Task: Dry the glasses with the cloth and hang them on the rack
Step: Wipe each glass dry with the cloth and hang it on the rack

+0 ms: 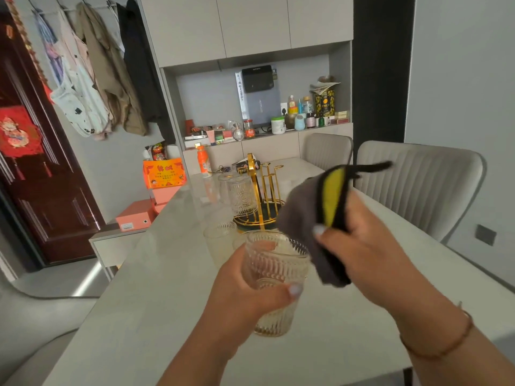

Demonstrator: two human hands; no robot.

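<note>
Drying step: a ribbed clear glass (274,277) was held upright above the table (156,288), near the front edge, its mouth facing up.
Left hand (245,296): its grip was wrapped round the glass from the left, thumb across the near side.
Right hand (367,246): its grip pinched a grey cloth (303,207) with a yellow patch, bunched just right of the rim and touching it.
Doing it well: my judgement was that the cloth should go down inside the glass, then the glass should be turned against it, since the ribs would likely hold water.
Risk: a wet ribbed wall might slip, so a firm left hold seemed wise.
Gold rack (263,196): it stood just behind, on the table, with one glass (242,195) hung upside down and free pegs to the right.
Waiting glass (220,240): it stood on the table between hand and rack.
</note>
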